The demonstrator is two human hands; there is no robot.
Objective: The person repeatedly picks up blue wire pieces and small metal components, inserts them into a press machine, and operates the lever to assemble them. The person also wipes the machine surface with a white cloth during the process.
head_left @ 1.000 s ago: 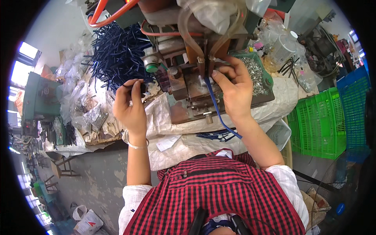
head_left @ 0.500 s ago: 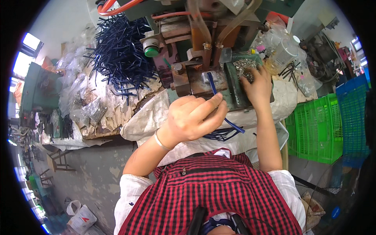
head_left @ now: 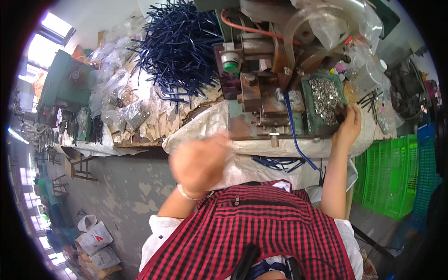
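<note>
My left hand [head_left: 200,163] is over the cloth at the near side of the bench, apart from the machine. Motion smears its fingers, and I see nothing clearly in it. A long dark-blue strip [head_left: 294,128] stands with its upper end under the press head and runs down over the bench's front edge, untouched by either hand. At the right rim of a green tray [head_left: 310,112] of small shiny metal pieces [head_left: 324,95] is my right hand [head_left: 349,125]. Its fingers are curled together; whatever is between them is hidden.
A large heap of dark-blue strips [head_left: 179,51] lies left of the press [head_left: 261,88]. More strips [head_left: 277,163] lie on the pale cloth below the machine. Plastic bags [head_left: 123,107] sit at the left; a clear plastic tub [head_left: 368,77] and green crates [head_left: 387,177] are at the right.
My left hand has let go of the blue strip and moved left and towards me. My right hand has shifted from above the metal pieces to the tray's right rim. The view has shifted too.
</note>
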